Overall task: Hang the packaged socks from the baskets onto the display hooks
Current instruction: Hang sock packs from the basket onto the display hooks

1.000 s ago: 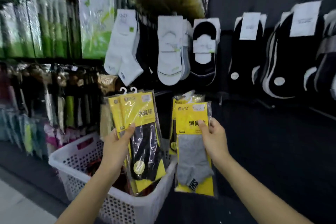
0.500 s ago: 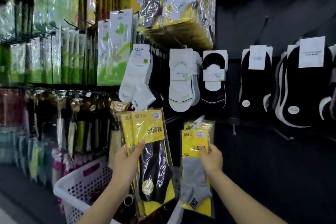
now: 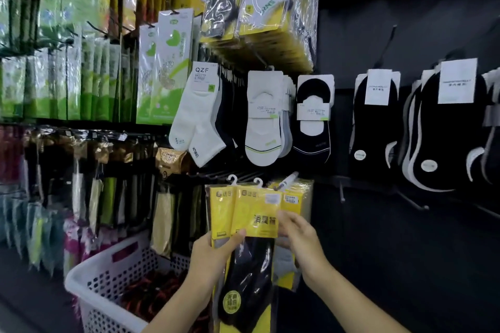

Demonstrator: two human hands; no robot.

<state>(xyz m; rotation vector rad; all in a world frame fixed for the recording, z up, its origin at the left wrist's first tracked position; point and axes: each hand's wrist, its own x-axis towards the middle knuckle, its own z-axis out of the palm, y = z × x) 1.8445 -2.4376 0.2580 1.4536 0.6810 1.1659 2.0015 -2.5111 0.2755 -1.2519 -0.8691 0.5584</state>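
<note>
Clearly two yellow packs [image 3: 255,215] between left hand [image 3: 213,254] and right hand [image 3: 301,236]; one basket [image 3: 89,288].

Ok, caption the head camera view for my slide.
Left hand and right hand hold yellow sock packs above a white basket.

A row of green-and-white flat packets [image 3: 165,67] hangs along the upper left. Just right of it hang white ankle socks with a "QZF" card label [image 3: 197,116], then white low-cut liner socks with a green stripe [image 3: 263,127], then black liner socks on a white card [image 3: 312,130]. Further right, on a dark wall panel [image 3: 405,251], hang black liner socks with white paper labels [image 3: 374,132]. Gold-topped clear packets [image 3: 170,159] line the lower left.
</note>
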